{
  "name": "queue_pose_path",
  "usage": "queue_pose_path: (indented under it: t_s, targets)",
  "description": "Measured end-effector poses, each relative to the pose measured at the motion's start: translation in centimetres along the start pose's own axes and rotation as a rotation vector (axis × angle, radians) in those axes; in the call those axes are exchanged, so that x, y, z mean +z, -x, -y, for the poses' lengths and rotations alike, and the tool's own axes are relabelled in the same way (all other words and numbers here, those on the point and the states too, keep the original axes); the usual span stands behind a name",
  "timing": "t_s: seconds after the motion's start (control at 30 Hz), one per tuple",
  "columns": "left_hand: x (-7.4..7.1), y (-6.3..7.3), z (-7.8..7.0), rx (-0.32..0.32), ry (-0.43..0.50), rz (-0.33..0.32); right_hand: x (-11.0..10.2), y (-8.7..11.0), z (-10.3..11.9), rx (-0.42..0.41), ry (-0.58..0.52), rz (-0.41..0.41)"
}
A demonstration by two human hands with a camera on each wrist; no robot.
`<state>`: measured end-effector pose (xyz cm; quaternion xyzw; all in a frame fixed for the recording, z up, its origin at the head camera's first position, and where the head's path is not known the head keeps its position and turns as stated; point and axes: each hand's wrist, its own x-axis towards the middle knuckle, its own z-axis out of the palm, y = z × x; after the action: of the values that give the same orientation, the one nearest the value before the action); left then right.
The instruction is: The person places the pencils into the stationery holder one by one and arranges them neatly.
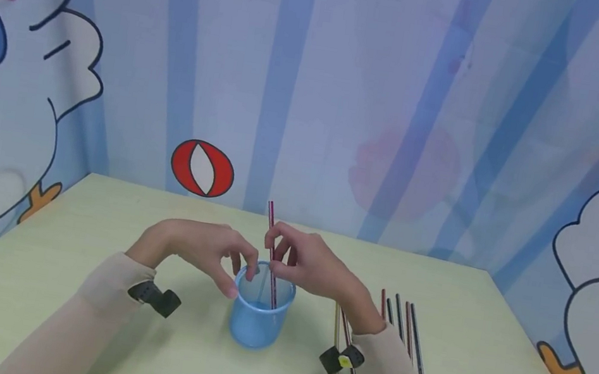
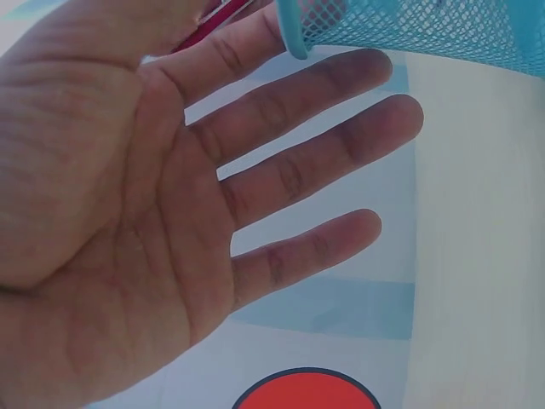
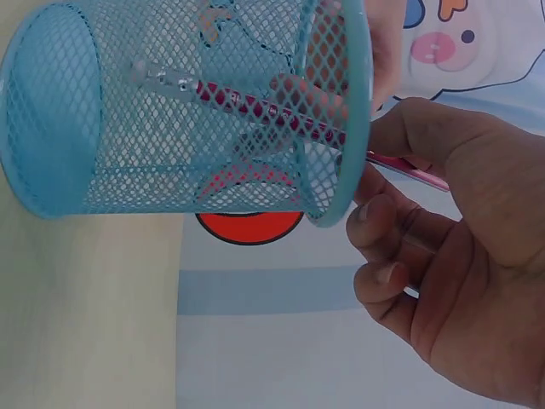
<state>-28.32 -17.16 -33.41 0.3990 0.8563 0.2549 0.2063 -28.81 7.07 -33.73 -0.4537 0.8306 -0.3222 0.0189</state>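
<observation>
A light-blue mesh pen cup stands upright on the table. My right hand pinches a shiny red pencil between thumb and index finger, just above the rim. The pencil's lower part is inside the cup, and its silvery end shows through the mesh in the right wrist view. At the cup's left side is my left hand, its thumb by the rim and index fingertip over the opening. In the left wrist view its other fingers are extended and spread.
Several slim pencils lie on the pale table right of the cup, partly hidden by my right forearm. Among them a gold-coloured pencil lies nearest the cup. A blue striped cloth with cartoon prints hangs behind the table.
</observation>
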Motion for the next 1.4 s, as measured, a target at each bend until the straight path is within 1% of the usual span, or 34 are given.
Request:
queue_pose_path:
  t_s: [0.13, 0.3, 0.43, 0.63, 0.77, 0.83, 0.93, 1.07, 1.2, 1.3, 1.4]
  targets:
    - [0.2, -0.1, 0.0, -0.015, 0.015, 0.0, 0.3, -0.1, 0.2, 0.01, 0.013, 0.011]
    - [0.3, -0.1, 0.0, -0.034, 0.034, -0.008, 0.6, -0.2, 0.3, 0.043, 0.026, 0.045]
    - [0.4, 0.0, -0.1, -0.034, 0.041, -0.006, 0.7, -0.2, 0.3, 0.052, 0.038, 0.062]
    - [0.3, 0.0, -0.1, -0.014, 0.045, 0.009, 0.5, -0.2, 0.2, 0.021, 0.085, 0.094]
    - [0.1, 0.1, -0.2, -0.017, 0.037, 0.001, 0.2, -0.3, 0.4, -0.005, 0.118, 0.111]
    - [0.0, 0.2, -0.2, -0.022, 0.033, -0.001, 0.1, -0.3, 0.6, -0.008, 0.125, 0.117]
    - [-0.1, 0.2, -0.3, -0.021, 0.033, 0.002, 0.1, -0.2, 0.9, 0.009, 0.142, 0.124]
    - [-0.1, 0.0, -0.3, -0.01, 0.043, 0.002, 0.2, -0.2, 1.1, 0.002, 0.197, 0.094]
    - [0.0, -0.2, -0.3, -0.021, 0.045, -0.004, 0.3, -0.4, 1.1, -0.051, 0.245, 0.047]
    - [0.1, -0.3, -0.3, -0.032, 0.042, -0.004, 0.3, -0.3, 0.9, -0.076, 0.232, 0.03]
    - [0.1, -0.4, -0.3, -0.033, 0.033, 0.006, 0.3, -0.1, 0.9, -0.085, 0.187, 0.026]
